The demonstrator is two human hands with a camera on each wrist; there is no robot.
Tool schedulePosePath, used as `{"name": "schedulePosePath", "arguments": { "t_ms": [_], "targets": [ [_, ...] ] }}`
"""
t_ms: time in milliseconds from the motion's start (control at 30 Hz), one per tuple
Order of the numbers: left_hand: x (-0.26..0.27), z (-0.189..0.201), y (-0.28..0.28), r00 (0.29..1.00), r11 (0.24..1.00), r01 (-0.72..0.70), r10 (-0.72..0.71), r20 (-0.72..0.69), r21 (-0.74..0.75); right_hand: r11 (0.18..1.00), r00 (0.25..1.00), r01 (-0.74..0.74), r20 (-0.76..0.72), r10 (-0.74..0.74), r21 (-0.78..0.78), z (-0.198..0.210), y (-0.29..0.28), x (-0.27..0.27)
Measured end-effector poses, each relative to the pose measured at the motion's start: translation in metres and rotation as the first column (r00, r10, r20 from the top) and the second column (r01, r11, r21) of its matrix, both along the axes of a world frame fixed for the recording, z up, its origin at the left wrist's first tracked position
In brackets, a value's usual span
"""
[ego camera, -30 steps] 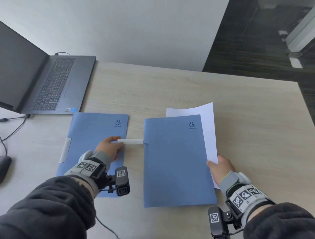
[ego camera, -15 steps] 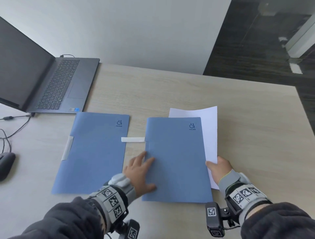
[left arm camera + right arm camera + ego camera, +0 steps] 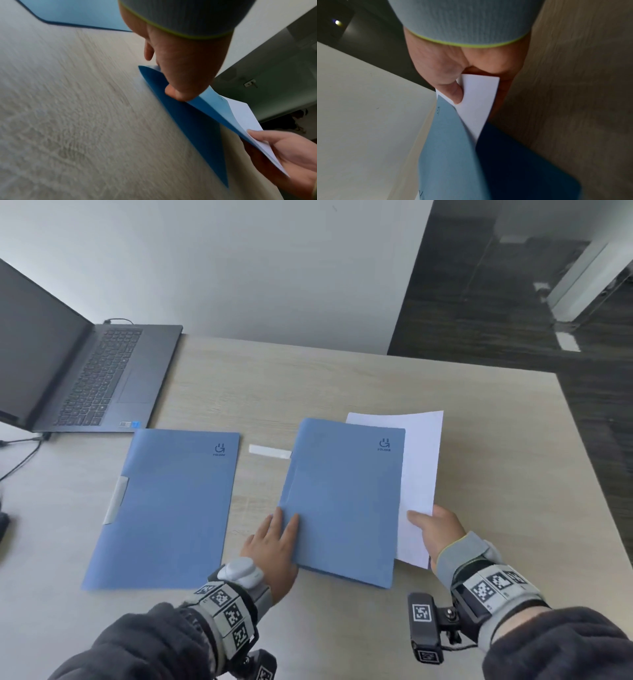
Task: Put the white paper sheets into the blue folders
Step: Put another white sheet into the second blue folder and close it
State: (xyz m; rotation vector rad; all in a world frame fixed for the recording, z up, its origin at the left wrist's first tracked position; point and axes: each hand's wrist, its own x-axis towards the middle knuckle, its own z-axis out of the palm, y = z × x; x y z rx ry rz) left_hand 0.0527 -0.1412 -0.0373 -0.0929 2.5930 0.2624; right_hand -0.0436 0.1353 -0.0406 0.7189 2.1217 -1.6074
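Pinched between thumb and fingers of the right hand [image 3: 436,530] is the near right corner of the white paper sheets [image 3: 419,460]; that grip is closed on the paper, the thumb lying on top and the fingers tucked beneath, as is shown in the right wrist view. The sheets are lodged partway inside the right blue folder [image 3: 342,501], with a strip left protruding past its right edge and far end. The left hand [image 3: 274,546] is laid at the folder's near left edge, fingers extended over the cover and the thumb slipped under it, so that the cover is lifted slightly off the back leaf; the grip there is a light pinch on the cover. Both forearms are held low over the surface [image 3: 342,381], wrists angled inward toward the folder. A white strip [image 3: 269,451] is seen touching the folder's left edge. The left blue folder [image 3: 168,508] lies flat and closed, well apart from both hands. An open laptop [image 3: 85,374] is placed at the far left.
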Motion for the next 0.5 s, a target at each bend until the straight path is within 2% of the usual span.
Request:
{"name": "schedulePosePath", "arguments": {
  "t_ms": [100,200,267,367,500],
  "targets": [
    [-0.006,0.010,-0.011,0.989,0.980,-0.148,0.147,0.021,0.133,0.999,0.999,0.033,-0.014,-0.032,0.033,0.002,0.006,0.005],
    [-0.008,0.020,-0.017,0.948,0.920,-0.312,0.318,0.015,0.235,1.000,1.000,0.017,-0.006,-0.017,0.011,0.005,0.003,0.012],
    [-0.007,0.023,-0.019,0.884,0.825,-0.444,0.466,0.023,0.350,1.000,1.000,-0.009,-0.005,0.009,-0.006,0.000,-0.002,0.016],
    [-0.008,0.023,-0.017,0.753,0.607,-0.589,0.652,0.089,0.534,0.999,0.999,-0.043,-0.016,0.043,0.006,-0.012,-0.010,0.019],
    [-0.006,0.026,-0.013,0.636,0.441,-0.691,0.748,0.192,0.574,0.992,0.992,-0.125,-0.011,0.125,0.035,-0.008,-0.026,0.024]
  ]
}}
